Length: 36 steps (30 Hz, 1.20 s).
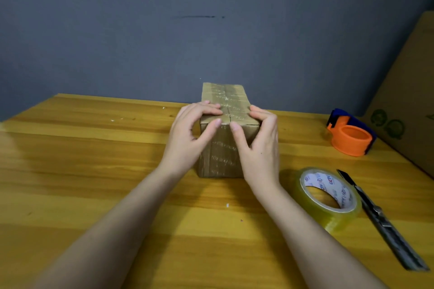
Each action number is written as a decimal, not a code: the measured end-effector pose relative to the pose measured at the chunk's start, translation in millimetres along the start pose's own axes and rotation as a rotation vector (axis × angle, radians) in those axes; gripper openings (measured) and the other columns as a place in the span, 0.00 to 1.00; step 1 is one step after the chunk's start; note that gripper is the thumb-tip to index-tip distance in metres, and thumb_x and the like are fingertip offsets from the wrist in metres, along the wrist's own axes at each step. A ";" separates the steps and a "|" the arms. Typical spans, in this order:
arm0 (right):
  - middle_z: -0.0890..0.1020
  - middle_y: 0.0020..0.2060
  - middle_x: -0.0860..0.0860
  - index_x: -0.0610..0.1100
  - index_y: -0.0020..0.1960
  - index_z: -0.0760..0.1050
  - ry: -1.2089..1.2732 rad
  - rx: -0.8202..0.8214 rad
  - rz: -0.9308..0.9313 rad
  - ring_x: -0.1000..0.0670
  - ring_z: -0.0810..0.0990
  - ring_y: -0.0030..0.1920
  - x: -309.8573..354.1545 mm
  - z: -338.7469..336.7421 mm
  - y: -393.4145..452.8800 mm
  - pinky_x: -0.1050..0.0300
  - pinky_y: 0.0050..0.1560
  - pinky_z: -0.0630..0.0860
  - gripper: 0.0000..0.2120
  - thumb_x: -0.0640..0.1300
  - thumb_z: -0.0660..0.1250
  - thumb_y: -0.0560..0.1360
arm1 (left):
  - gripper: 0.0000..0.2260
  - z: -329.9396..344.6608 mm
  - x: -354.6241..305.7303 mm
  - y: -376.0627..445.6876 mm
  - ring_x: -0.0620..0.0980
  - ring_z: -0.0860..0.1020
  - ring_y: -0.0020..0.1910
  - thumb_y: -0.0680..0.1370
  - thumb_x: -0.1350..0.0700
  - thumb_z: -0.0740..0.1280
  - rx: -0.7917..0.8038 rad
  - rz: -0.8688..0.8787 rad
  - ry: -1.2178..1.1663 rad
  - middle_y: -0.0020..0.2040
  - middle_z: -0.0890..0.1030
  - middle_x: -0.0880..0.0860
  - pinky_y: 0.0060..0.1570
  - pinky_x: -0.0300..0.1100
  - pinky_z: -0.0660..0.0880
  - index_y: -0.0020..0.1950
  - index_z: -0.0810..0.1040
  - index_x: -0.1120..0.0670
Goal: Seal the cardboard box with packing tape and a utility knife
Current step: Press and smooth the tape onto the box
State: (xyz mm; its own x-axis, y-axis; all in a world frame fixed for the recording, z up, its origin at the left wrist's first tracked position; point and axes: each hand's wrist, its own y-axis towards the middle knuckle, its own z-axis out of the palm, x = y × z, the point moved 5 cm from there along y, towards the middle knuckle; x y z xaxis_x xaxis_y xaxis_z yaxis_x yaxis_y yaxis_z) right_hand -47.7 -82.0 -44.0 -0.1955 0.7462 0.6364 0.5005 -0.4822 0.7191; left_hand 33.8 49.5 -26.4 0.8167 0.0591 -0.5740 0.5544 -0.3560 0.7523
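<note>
The large cardboard sheet [408,101] runs off the right edge; the box's [225,148] printed lettering is too blurred to read.

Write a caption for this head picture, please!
Both hands press the cardboard box flaps shut beside tape roll and knife.
</note>
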 end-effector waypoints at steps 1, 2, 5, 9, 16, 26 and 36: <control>0.75 0.61 0.49 0.42 0.58 0.69 -0.009 -0.006 -0.007 0.51 0.72 0.64 -1.1 0.1 0.5 0.63 0.62 0.66 0.24 0.60 0.62 0.72 | 0.10 0.7 1.1 -0.7 0.46 0.74 0.63 0.75 0.50 0.64 -0.004 0.007 0.005 0.56 0.80 0.46 0.63 0.32 0.64 0.52 0.79 0.51; 0.75 0.61 0.49 0.42 0.58 0.69 -0.008 -0.009 -0.009 0.50 0.72 0.64 -2.2 0.1 0.6 0.63 0.63 0.66 0.24 0.59 0.63 0.72 | 0.10 1.4 1.8 -1.9 0.46 0.74 0.64 0.75 0.50 0.64 -0.004 0.017 0.014 0.57 0.80 0.46 0.64 0.32 0.64 0.53 0.79 0.52; 0.75 0.61 0.48 0.42 0.59 0.69 0.006 -0.013 -0.019 0.50 0.72 0.64 -3.2 -0.4 -0.3 0.61 0.64 0.67 0.25 0.58 0.65 0.71 | 0.12 2.9 2.0 -5.1 0.45 0.72 0.65 0.75 0.50 0.65 0.007 0.052 0.058 0.60 0.79 0.46 0.67 0.38 0.65 0.56 0.79 0.53; 0.74 0.63 0.48 0.42 0.61 0.69 -0.014 0.006 -0.063 0.50 0.72 0.66 -3.8 -2.0 -2.3 0.63 0.65 0.66 0.25 0.57 0.66 0.72 | 0.14 4.2 1.5 -7.4 0.45 0.70 0.68 0.75 0.51 0.67 0.023 0.083 0.082 0.62 0.77 0.47 0.69 0.41 0.64 0.59 0.77 0.54; 0.71 0.68 0.48 0.41 0.66 0.67 -0.033 0.068 -0.122 0.50 0.69 0.68 -8.6 -3.5 -6.4 0.65 0.68 0.62 0.28 0.54 0.67 0.72 | 0.22 5.8 5.9 -10.5 0.47 0.66 0.72 0.72 0.51 0.70 0.092 0.135 0.168 0.67 0.74 0.50 0.70 0.50 0.64 0.64 0.72 0.55; 0.65 0.73 0.54 0.48 0.71 0.62 0.056 0.167 -0.093 0.60 0.63 0.70 -13.6 -6.4 -10.5 0.63 0.69 0.62 0.30 0.51 0.68 0.72 | 0.32 6.8 3.7 -10.7 0.49 0.64 0.73 0.66 0.47 0.74 0.148 0.165 0.199 0.68 0.72 0.51 0.72 0.48 0.62 0.66 0.69 0.56; 0.75 0.62 0.57 0.48 0.60 0.71 0.113 0.026 0.004 0.58 0.71 0.64 -9.0 -8.4 -2.0 0.62 0.65 0.66 0.16 0.54 0.58 0.77 | 0.17 12.1 -16.0 -4.5 0.45 0.74 0.60 0.70 0.40 0.66 -0.107 -0.090 0.222 0.55 0.78 0.45 0.60 0.52 0.71 0.50 0.73 0.51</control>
State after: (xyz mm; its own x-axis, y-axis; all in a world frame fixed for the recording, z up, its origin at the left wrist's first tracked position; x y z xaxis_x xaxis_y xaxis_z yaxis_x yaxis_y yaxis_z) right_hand -54.1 -91.6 -48.8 -0.2867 0.6873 0.6674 0.5227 -0.4716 0.7102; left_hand 16.3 38.8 -24.6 0.7719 0.2937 -0.5639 0.6305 -0.2404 0.7380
